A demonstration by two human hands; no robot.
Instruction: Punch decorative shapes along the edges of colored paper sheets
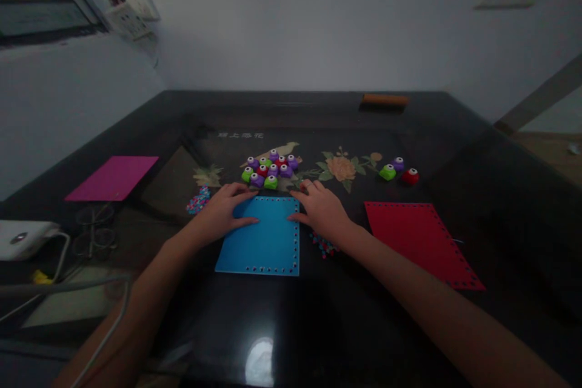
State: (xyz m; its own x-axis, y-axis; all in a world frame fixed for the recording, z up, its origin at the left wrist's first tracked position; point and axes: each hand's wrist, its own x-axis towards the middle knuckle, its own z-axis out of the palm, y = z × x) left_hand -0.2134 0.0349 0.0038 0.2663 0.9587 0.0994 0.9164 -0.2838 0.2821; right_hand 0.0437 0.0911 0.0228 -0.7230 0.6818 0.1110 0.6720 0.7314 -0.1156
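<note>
A blue sheet [264, 242] lies flat on the dark table, with small dark and pale dots along its top, right and bottom edges. My left hand [227, 209] rests at its upper left edge, thumb on the sheet and fingers stretched out. At the upper right edge is my right hand [321, 206], fingers apart, its thumb touching the sheet. Neither hand grips anything. Beside my left hand sits a small pile of pink, blue and white beads [199, 200]. Another pile of red and blue beads [324, 246] is partly hidden under my right wrist.
Beyond my hands stands a cluster of purple, green and red one-eyed toys [273, 170]; three more [398, 171] stand farther right. A red dotted sheet [421, 242] lies right, a magenta sheet [113, 179] left. Scissors [93, 233], a white device [27, 239] and a brown roll [385, 100] are around.
</note>
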